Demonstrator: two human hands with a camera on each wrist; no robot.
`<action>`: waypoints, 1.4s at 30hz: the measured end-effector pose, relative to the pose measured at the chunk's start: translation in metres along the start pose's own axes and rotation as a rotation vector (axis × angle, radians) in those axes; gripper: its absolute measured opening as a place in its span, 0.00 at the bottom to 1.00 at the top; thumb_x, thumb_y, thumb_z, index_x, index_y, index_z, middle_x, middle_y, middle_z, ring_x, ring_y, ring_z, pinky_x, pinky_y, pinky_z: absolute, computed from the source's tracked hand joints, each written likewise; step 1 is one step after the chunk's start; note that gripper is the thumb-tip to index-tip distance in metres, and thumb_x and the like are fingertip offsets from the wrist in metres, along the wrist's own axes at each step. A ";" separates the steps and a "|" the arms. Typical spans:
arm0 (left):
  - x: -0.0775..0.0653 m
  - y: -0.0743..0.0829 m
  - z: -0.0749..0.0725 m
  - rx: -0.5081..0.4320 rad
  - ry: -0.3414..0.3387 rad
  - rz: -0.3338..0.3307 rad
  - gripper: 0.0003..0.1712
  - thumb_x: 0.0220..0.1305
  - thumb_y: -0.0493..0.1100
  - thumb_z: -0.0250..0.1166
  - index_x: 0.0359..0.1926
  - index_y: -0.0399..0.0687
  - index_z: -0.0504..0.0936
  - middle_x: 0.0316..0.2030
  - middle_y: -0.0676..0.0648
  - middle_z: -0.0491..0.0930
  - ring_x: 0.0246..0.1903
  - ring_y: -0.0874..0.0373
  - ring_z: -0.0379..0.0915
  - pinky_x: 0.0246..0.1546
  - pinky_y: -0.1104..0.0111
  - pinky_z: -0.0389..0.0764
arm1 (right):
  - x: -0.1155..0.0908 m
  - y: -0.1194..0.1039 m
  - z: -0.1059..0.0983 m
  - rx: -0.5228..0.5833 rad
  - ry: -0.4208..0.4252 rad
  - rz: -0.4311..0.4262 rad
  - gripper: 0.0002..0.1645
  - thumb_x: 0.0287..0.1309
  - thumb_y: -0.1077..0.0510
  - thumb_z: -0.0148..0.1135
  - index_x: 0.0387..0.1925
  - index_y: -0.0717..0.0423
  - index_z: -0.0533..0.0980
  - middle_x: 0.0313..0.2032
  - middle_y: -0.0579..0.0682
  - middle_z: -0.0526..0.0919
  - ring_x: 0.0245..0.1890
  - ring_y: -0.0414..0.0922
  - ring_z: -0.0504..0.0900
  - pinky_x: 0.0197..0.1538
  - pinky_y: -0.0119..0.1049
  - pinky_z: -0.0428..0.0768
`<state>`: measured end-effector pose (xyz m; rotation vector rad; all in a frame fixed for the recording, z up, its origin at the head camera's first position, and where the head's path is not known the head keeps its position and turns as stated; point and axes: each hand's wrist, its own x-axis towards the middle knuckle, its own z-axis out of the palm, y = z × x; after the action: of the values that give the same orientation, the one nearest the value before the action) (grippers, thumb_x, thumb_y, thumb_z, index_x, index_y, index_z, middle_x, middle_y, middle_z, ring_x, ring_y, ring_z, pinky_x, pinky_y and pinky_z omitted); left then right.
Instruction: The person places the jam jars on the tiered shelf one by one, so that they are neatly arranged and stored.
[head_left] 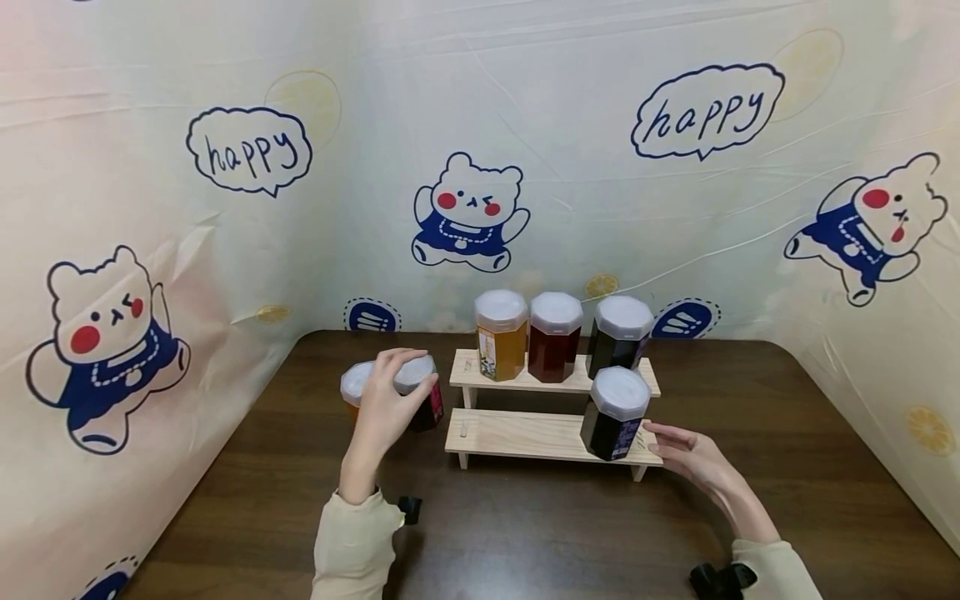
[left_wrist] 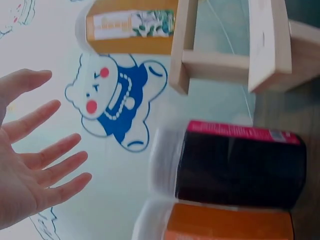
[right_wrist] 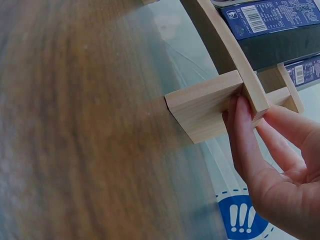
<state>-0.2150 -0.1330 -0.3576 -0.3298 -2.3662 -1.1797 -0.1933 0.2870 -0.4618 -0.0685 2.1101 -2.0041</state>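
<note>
My left hand [head_left: 384, 408] is raised with fingers spread, just above a dark jar [left_wrist: 240, 170] with a white lid and pink label; the left wrist view shows a gap between fingers and lid. Beside that jar stands an orange jar [left_wrist: 230, 222], partly behind the hand in the head view. My right hand [head_left: 701, 465] pinches the right end of the lower step of a two-step wooden rack [head_left: 517, 435], thumb and fingers on either side of the board. On that step, near this hand, sits a dark jar with a purple label [head_left: 617, 417].
The rack's upper step carries an amber jar [head_left: 502, 346], a red-brown jar [head_left: 553, 346] and another dark jar [head_left: 609, 346]. A brown wooden table [head_left: 525, 533] lies underneath. Patterned cloth [head_left: 570, 183] hangs behind and at both sides.
</note>
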 end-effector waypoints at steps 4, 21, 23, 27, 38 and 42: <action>0.001 -0.011 -0.009 0.015 0.005 -0.031 0.20 0.50 0.42 0.66 0.47 0.43 0.77 0.49 0.40 0.67 0.49 0.46 0.63 0.43 0.52 0.69 | 0.000 0.001 0.000 0.015 0.000 -0.007 0.23 0.54 0.62 0.57 0.54 0.58 0.71 0.42 0.28 0.75 0.44 0.27 0.72 0.42 0.27 0.74; 0.000 -0.060 -0.031 0.092 -0.049 -0.203 0.25 0.51 0.44 0.65 0.50 0.39 0.73 0.59 0.35 0.57 0.58 0.39 0.49 0.53 0.45 0.55 | 0.000 0.001 -0.002 0.023 -0.018 -0.010 0.26 0.54 0.61 0.57 0.56 0.62 0.68 0.45 0.31 0.74 0.45 0.26 0.72 0.43 0.28 0.74; 0.000 -0.064 -0.031 0.087 -0.048 -0.226 0.26 0.51 0.44 0.65 0.51 0.39 0.73 0.59 0.35 0.55 0.59 0.39 0.48 0.53 0.46 0.55 | 0.000 0.001 -0.002 0.026 -0.022 -0.017 0.24 0.55 0.62 0.57 0.55 0.60 0.69 0.45 0.32 0.75 0.45 0.26 0.72 0.43 0.28 0.74; 0.000 -0.073 -0.029 0.073 -0.048 -0.262 0.27 0.50 0.43 0.65 0.52 0.39 0.71 0.60 0.33 0.52 0.59 0.38 0.48 0.55 0.47 0.54 | -0.001 0.001 -0.002 0.041 -0.036 -0.032 0.21 0.55 0.63 0.56 0.53 0.56 0.72 0.45 0.31 0.75 0.45 0.27 0.72 0.42 0.27 0.74; -0.002 -0.097 -0.020 0.053 -0.057 -0.309 0.30 0.49 0.42 0.66 0.54 0.41 0.68 0.56 0.30 0.55 0.54 0.37 0.56 0.53 0.48 0.58 | 0.000 0.003 -0.003 0.011 -0.007 0.005 0.21 0.54 0.60 0.58 0.52 0.52 0.73 0.46 0.33 0.73 0.44 0.27 0.72 0.43 0.28 0.74; -0.003 -0.104 -0.015 0.035 -0.016 -0.302 0.30 0.47 0.40 0.68 0.54 0.43 0.69 0.52 0.32 0.59 0.50 0.40 0.59 0.50 0.48 0.61 | -0.001 0.002 -0.003 -0.020 0.006 0.019 0.24 0.54 0.58 0.58 0.55 0.56 0.70 0.52 0.42 0.71 0.44 0.27 0.72 0.44 0.29 0.73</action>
<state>-0.2511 -0.2078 -0.4227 0.0337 -2.5091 -1.2686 -0.1930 0.2899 -0.4633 -0.0453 2.1263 -1.9755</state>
